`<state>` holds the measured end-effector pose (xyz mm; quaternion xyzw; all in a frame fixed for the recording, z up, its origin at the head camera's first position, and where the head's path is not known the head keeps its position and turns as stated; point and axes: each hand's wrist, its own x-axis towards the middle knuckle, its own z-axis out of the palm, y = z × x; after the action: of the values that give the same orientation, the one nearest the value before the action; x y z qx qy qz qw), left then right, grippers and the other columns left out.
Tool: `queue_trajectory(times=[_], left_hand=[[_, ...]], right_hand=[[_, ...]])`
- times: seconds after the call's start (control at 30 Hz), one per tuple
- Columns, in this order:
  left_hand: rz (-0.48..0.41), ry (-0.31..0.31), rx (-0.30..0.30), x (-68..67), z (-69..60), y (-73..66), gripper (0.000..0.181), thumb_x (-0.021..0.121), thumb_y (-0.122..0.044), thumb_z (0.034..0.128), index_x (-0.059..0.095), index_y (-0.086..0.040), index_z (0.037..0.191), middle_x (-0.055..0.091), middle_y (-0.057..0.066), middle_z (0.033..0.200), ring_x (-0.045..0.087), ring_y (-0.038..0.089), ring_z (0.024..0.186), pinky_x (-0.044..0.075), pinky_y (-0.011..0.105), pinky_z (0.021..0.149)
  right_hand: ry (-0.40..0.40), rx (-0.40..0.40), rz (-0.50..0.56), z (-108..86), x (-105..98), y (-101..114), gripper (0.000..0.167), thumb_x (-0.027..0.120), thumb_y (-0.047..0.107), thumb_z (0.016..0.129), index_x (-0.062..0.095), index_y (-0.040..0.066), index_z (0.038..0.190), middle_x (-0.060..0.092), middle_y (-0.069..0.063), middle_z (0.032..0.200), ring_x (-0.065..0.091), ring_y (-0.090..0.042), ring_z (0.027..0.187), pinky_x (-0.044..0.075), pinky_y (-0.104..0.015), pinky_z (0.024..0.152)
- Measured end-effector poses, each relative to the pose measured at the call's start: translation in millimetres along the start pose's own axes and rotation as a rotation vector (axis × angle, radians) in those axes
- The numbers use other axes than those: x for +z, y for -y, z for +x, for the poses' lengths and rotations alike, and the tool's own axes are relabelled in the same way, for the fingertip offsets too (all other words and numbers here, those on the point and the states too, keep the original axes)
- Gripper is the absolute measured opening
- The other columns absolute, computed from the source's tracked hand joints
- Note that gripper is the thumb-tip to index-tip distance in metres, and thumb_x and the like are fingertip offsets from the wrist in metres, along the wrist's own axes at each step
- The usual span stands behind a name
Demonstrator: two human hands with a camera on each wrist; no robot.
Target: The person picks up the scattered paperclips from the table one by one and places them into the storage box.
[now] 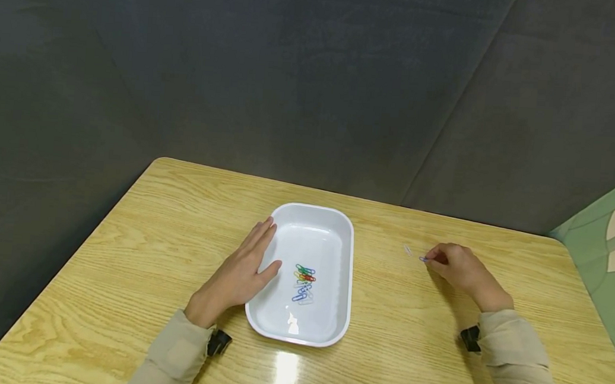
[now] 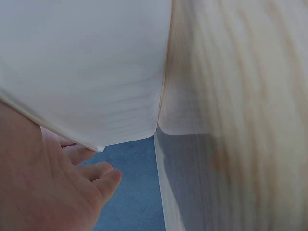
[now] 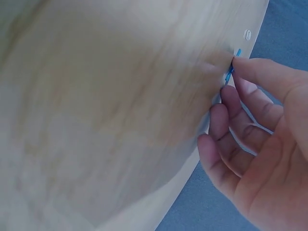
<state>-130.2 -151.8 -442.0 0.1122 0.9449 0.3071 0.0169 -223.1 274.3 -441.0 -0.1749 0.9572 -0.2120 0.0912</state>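
Note:
Between its thumb and fingertips my right hand pinches a blue paper clip at the table surface, right of the white tray. That same blue clip shows at the fingertips in the right wrist view. Just left of it lies a white paper clip. My left hand rests along the tray's left rim, fingers extended and thumb reaching over the inside. Inside the tray is a small pile of paper clips in green, yellow, red, blue and white.
The wood-grain table carries the tray near its middle. Beyond the far edge stands a dark cloth partition. A green patterned surface borders the right side. Each sleeve has a small black device at the wrist.

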Motion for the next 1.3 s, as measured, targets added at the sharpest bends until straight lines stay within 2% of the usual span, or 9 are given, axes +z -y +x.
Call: queue_trajectory(times=[0.27, 0.5, 0.63, 0.8, 0.93, 1.3], left_hand=[[-0.003, -0.001, 0.003, 0.1, -0.1, 0.7, 0.072, 0.051, -0.036, 0.1011, 0.019, -0.007, 0.159, 0.01, 0.006, 0.169, 0.01, 0.03, 0.156, 0.017, 0.048, 0.126], [-0.009, -0.001, 0.003, 0.1, -0.1, 1.0, 0.072, 0.051, -0.035, 0.101, 0.019, -0.008, 0.159, 0.011, 0.007, 0.169, 0.01, 0.031, 0.156, 0.017, 0.049, 0.125], [-0.006, 0.0, 0.006, 0.0, -0.3, 1.1, 0.072, 0.051, -0.036, 0.1011, 0.018, -0.008, 0.159, 0.01, 0.007, 0.169, 0.01, 0.031, 0.156, 0.018, 0.049, 0.125], [-0.007, 0.001, 0.003, -0.1, -0.2, 0.9, 0.072, 0.051, -0.036, 0.1012, 0.018, -0.008, 0.159, 0.01, 0.006, 0.169, 0.01, 0.031, 0.156, 0.017, 0.049, 0.125], [-0.005, 0.0, 0.002, 0.1, 0.1, 0.7, 0.072, 0.051, -0.036, 0.1012, 0.018, -0.008, 0.159, 0.01, 0.006, 0.169, 0.009, 0.03, 0.156, 0.017, 0.048, 0.125], [-0.008, 0.003, -0.005, 0.0, 0.3, 0.1, 0.072, 0.051, -0.036, 0.1012, 0.018, -0.009, 0.159, 0.009, 0.005, 0.169, 0.009, 0.03, 0.156, 0.017, 0.049, 0.125]], right_hand=[[0.082, 0.013, 0.038, -1.6, -2.6, 6.0, 0.011, 0.065, 0.01, 0.093, 0.068, -0.001, 0.093, 0.069, -0.011, 0.09, 0.061, -0.015, 0.079, 0.051, -0.029, 0.066], [0.074, -0.004, 0.046, -1.0, 0.1, 6.9, 0.008, 0.065, 0.007, 0.092, 0.067, -0.001, 0.092, 0.069, -0.009, 0.088, 0.06, -0.012, 0.077, 0.049, -0.022, 0.062], [0.056, -0.013, 0.043, -1.9, 0.3, 7.5, 0.006, 0.065, 0.005, 0.091, 0.068, -0.001, 0.092, 0.069, -0.01, 0.088, 0.061, -0.014, 0.077, 0.051, -0.025, 0.062], [0.065, 0.044, 0.032, -3.0, -2.4, 7.6, 0.014, 0.067, 0.012, 0.091, 0.068, -0.001, 0.097, 0.071, -0.013, 0.093, 0.065, -0.02, 0.083, 0.054, -0.033, 0.069], [0.089, 0.086, 0.036, -3.2, -4.9, 7.5, 0.018, 0.066, 0.016, 0.092, 0.069, -0.001, 0.096, 0.071, -0.012, 0.093, 0.064, -0.018, 0.082, 0.053, -0.032, 0.07], [0.074, 0.001, 0.033, -2.3, -0.9, 6.9, 0.009, 0.065, 0.008, 0.091, 0.066, 0.0, 0.089, 0.069, -0.011, 0.089, 0.061, -0.013, 0.077, 0.052, -0.027, 0.065]])
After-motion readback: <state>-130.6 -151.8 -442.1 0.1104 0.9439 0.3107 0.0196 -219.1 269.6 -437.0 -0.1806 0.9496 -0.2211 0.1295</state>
